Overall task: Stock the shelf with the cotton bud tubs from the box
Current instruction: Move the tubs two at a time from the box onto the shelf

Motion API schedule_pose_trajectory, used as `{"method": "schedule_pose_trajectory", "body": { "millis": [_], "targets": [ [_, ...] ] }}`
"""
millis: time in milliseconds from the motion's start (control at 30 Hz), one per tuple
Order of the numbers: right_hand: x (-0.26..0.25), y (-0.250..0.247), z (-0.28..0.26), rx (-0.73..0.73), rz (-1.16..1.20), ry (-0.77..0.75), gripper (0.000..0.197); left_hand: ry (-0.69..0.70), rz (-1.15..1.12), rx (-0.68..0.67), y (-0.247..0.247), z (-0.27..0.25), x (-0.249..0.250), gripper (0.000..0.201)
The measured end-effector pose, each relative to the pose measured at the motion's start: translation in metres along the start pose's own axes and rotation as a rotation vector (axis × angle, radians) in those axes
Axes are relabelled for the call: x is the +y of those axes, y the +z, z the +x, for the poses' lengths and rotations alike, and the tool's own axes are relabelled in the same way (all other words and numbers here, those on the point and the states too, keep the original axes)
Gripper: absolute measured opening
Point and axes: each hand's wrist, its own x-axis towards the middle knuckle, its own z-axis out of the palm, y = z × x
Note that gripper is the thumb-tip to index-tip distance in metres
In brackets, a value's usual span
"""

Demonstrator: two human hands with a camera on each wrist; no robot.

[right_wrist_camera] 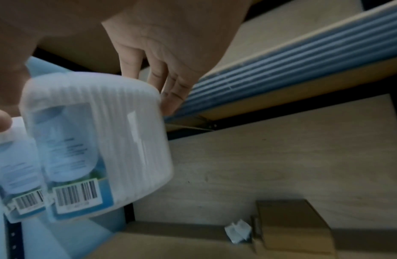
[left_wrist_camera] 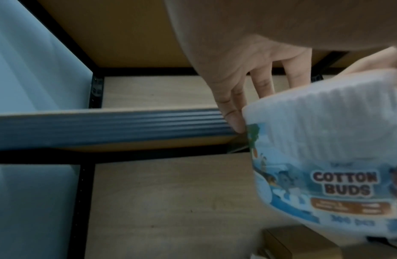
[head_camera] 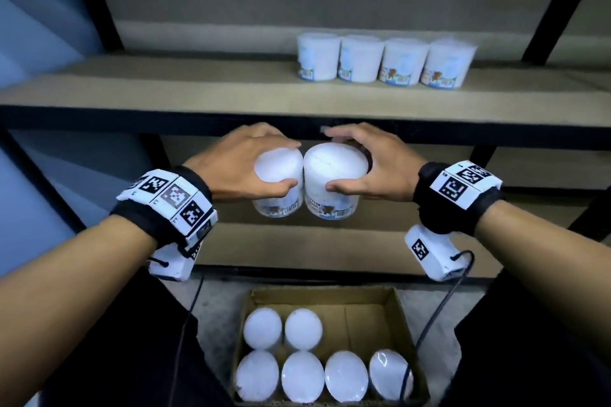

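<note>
My left hand grips one white cotton bud tub by its lid, thumb in front and fingers behind. My right hand grips a second tub the same way. The two tubs touch side by side in the air, just below the front edge of the upper shelf. The left wrist view shows the "COTTON BUDS" label of the left tub; the right wrist view shows the barcode side of the right tub. Several tubs stand in a row at the back right of that shelf. The cardboard box below holds several more tubs.
Black uprights frame the shelving at left and right. A lower shelf board lies behind the held tubs. The left half of the upper shelf is bare board. Cables hang from both wrist cameras near the box.
</note>
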Motion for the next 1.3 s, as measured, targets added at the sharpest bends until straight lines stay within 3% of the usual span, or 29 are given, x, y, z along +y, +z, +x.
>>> {"method": "schedule_pose_trajectory", "body": {
  "millis": [333,500,1000,1200,1300],
  "targets": [
    [-0.049,-0.053,0.075,0.201,0.065,-0.050,0.073,-0.030,0.092,0.213,-0.102,0.036,-0.012,0.062],
    [-0.056,-0.063,0.105,0.234,0.090,-0.040,0.071,-0.016,0.105,0.216,-0.127,0.056,-0.027,0.059],
    [-0.065,-0.046,0.160,0.242,0.013,0.022,0.081,-0.182,0.099,0.140,-0.138,0.081,-0.075,0.059],
    [-0.071,-0.039,0.166,0.211,-0.026,0.038,0.081,-0.158,0.093,0.098,-0.136,0.081,-0.081,0.045],
    [-0.073,-0.035,0.169,0.185,-0.044,0.049,0.082,-0.220,0.087,0.085,-0.133,0.081,-0.086,0.047]
  ]
}}
